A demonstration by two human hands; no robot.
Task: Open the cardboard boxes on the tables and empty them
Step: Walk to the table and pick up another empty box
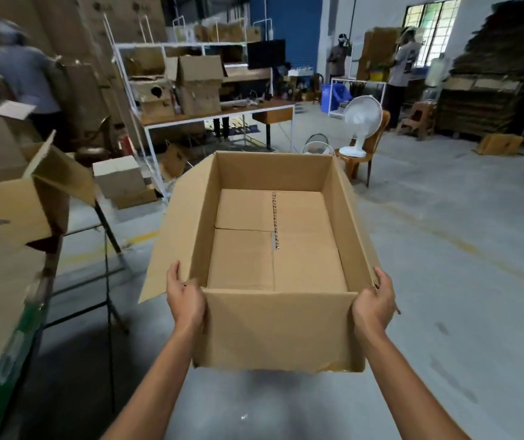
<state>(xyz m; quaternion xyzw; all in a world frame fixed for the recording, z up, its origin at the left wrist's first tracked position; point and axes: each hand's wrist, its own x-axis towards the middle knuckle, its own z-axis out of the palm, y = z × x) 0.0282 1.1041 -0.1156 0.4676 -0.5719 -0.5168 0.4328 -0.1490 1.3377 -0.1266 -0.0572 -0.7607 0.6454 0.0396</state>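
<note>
A large brown cardboard box (pixel 278 328) is held in the air over the grey floor, its top flaps open. Inside I see only its bottom flaps with a strip of tape down the middle. My left hand (pixel 185 300) grips the box's near left corner, thumb up along the side flap. My right hand (pixel 374 301) grips the near right corner the same way. Another open cardboard box (pixel 16 204) stands on a table at the left edge.
A table on black legs (pixel 108 281) stands to my left. Further back, a white-framed table (pixel 216 114) carries several cardboard boxes. A white fan (pixel 360 122) sits on a chair ahead right. A person (pixel 29 77) works at the left; two people stand far back.
</note>
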